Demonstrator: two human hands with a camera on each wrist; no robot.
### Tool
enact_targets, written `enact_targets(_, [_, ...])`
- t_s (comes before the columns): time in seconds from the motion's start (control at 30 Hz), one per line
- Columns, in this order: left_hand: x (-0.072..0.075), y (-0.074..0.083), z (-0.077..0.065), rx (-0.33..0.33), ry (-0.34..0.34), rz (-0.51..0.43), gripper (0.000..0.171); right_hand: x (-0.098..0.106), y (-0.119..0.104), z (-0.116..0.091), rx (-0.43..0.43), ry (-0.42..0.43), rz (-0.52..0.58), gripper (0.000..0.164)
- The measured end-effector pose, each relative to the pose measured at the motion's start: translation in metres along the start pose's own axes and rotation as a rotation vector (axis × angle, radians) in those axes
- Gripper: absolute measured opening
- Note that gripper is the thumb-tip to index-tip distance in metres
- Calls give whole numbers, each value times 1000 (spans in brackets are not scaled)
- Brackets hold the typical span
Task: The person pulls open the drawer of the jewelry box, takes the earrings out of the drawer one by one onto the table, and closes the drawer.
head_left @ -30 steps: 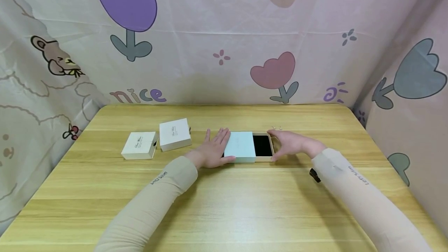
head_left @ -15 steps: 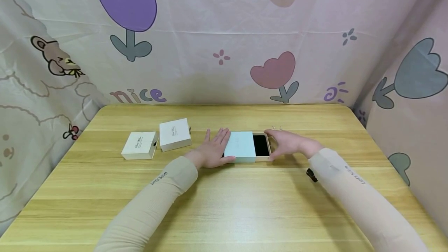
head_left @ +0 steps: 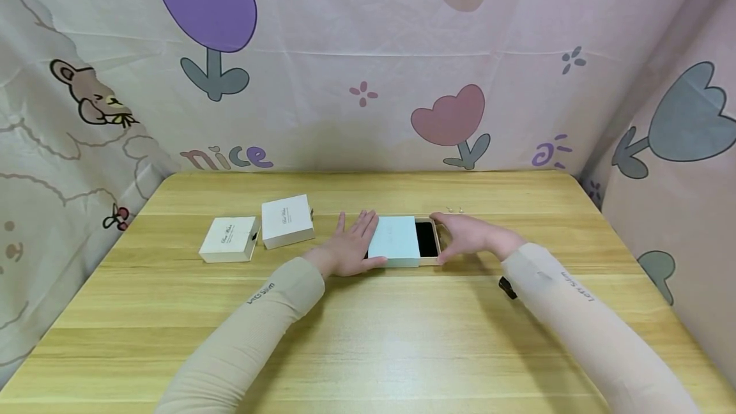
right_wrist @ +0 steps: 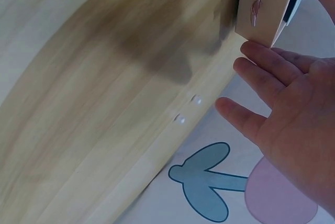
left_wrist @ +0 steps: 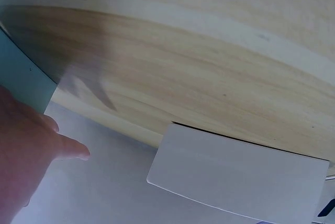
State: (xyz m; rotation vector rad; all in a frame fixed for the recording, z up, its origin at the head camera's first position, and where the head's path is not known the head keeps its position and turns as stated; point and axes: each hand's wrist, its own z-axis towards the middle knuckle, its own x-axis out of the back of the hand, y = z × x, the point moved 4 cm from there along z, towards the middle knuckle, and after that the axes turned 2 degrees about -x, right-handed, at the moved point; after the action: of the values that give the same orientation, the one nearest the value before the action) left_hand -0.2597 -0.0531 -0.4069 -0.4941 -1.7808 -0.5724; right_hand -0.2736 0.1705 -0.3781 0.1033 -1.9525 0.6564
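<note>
A light blue box sleeve lies on the table, its inner drawer partly out on the right and showing a black lining. My left hand rests with straight, spread fingers on the sleeve's left end. At the drawer's far and near right corners, my right hand holds it between fingertips and thumb. In the right wrist view, the drawer's beige end carries a small pull loop; the other fingers stretch out beside it. Two small pearl-like earrings lie beyond that hand.
Two white boxes with dark lettering stand to the left: one nearer the left edge, another closer to my left hand. Behind the wooden table hangs a patterned curtain, which also covers both sides.
My right hand has moved left, sliding the drawer further into the blue sleeve, so less black lining shows. The left hand and the sleeve stay where they were.
</note>
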Motion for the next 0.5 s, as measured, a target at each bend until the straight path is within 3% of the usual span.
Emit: enact_targets(0.5, [1, 0, -1, -11, 13, -4, 89, -3, -4, 6, 11, -6, 15, 102])
